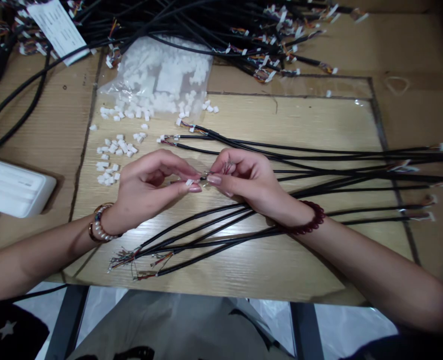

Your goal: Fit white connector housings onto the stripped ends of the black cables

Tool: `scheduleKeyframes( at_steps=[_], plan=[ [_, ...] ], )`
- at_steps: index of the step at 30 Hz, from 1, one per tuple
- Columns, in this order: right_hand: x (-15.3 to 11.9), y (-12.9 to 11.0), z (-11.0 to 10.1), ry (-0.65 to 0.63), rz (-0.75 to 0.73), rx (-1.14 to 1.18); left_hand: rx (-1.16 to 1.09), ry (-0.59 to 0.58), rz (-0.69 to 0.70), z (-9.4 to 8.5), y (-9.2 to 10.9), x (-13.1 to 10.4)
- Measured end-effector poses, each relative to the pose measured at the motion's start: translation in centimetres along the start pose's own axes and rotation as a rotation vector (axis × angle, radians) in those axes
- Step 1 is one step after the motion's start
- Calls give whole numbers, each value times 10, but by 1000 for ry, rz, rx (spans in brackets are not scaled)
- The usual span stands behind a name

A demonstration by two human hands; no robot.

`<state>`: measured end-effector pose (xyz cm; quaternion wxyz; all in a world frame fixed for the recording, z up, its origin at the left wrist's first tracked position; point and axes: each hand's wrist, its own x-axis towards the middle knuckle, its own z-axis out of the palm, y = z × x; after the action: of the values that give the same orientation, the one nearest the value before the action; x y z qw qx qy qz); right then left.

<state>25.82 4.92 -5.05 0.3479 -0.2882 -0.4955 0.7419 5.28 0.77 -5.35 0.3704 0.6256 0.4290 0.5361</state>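
Note:
My left hand [149,185] pinches a small white connector [189,183] between thumb and index finger. Close against it, my right hand [244,180] grips the thin wires at a black cable's end; the fingertips of both hands nearly meet. Beneath and beside my right wrist run several black cables [206,215], whose bare wire ends [125,257] fan out at the lower left. More cables [281,145] with white connectors lie behind my right hand. Loose white connectors [118,145] are scattered beyond my left hand.
An open clear bag [164,75] of white connectors lies at the back. Behind it is a large heap of black cables [191,20] with a paper label [58,30]. A white box-shaped device [16,187] sits at the left. The wooden board's front edge [206,295] is near my lap.

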Motion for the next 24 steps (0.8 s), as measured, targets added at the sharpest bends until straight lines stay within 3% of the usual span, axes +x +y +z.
scheduleKeyframes(
  at_steps=[9,18,24],
  plan=[
    [1,-2,2,16,-7,2,-12,2,-59,-4,3,-1],
    [0,0,-1,-1,7,-7,-145,-4,75,-1,-8,0],
    [1,-1,0,-17,-26,-13,-118,-91,-3,-1,-11,4]
  ],
)
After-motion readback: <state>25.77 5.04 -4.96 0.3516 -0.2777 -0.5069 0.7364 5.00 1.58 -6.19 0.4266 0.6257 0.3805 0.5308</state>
